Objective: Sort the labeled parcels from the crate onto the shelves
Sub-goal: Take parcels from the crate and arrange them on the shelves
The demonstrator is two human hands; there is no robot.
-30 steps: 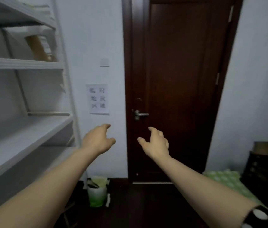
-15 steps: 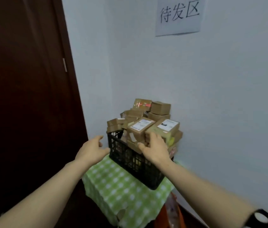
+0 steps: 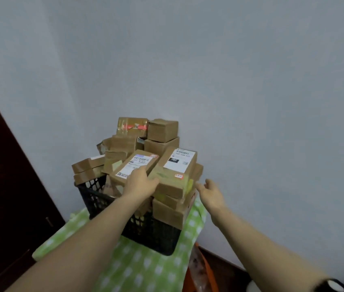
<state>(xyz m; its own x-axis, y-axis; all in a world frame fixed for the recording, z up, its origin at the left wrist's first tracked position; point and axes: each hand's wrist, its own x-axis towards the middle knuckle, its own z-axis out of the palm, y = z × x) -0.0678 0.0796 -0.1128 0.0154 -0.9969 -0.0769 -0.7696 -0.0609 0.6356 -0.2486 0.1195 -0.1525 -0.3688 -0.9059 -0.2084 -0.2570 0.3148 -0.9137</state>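
A black plastic crate [image 3: 95,197] stands on a green checked cloth, heaped above its rim with several brown cardboard parcels. Two parcels on top at the front carry white labels: a flat one [image 3: 134,165] on the left and a longer box [image 3: 176,171] on the right. My left hand [image 3: 141,183] rests on the near end of the flat parcel, with its thumb against the left side of the longer box. My right hand [image 3: 211,191] is open with spread fingers just beside the right end of that box; I cannot tell if it touches.
The green checked cloth [image 3: 137,266] covers a low stand in the corner of a pale wall [image 3: 251,102]. A dark wooden door [image 3: 8,186] fills the left. An orange object [image 3: 207,268] sits on the floor at the stand's right side.
The view has swung from the shelves and door round to the crate and come closer. Both hands have reached forward; the left now lies on the top parcels, the right beside the longer box.
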